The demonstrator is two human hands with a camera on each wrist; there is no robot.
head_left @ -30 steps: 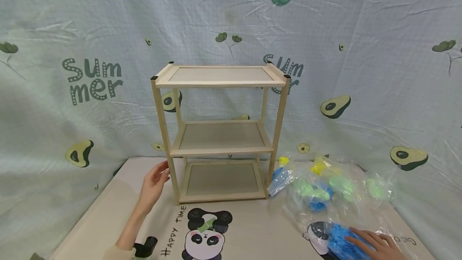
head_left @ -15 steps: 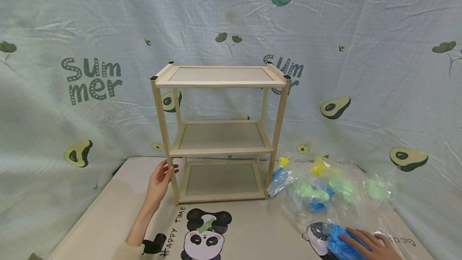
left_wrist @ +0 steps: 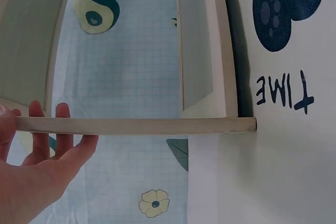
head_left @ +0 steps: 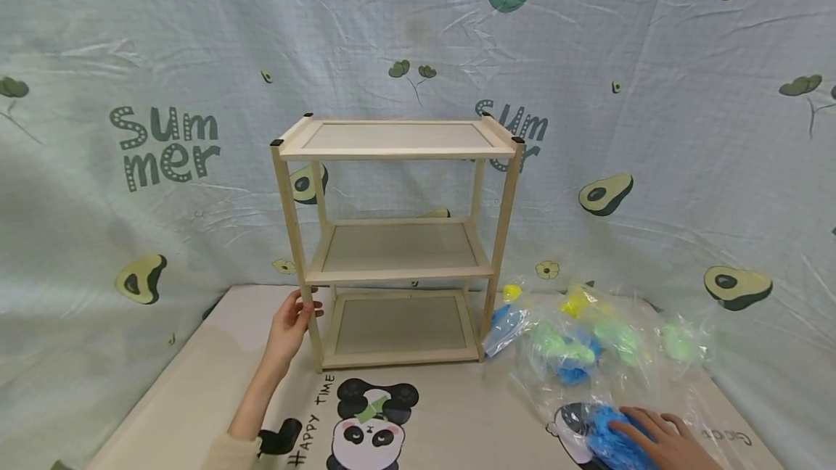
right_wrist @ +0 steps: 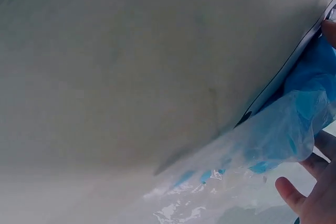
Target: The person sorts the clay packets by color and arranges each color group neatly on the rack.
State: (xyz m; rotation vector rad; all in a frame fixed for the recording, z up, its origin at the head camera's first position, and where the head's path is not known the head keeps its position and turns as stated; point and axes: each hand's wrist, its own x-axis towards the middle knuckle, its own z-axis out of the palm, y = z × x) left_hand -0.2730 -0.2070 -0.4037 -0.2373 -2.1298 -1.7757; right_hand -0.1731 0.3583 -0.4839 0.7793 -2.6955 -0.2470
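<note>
Blue bagged bundle (head_left: 609,442) is seen at lower right of the head view, under and left of the right hand (head_left: 671,442), the nearer one; its long axis, partly hidden, seems slanted toward the bottom edge. It is touched by spread fingers, not visibly clasped. At centre, one three-tiered wooden shelf (head_left: 398,249) is gripped by its left front post in the left hand (head_left: 287,326). At right, clear bags (head_left: 567,350) are heaped, too overlapped to be counted.
</note>
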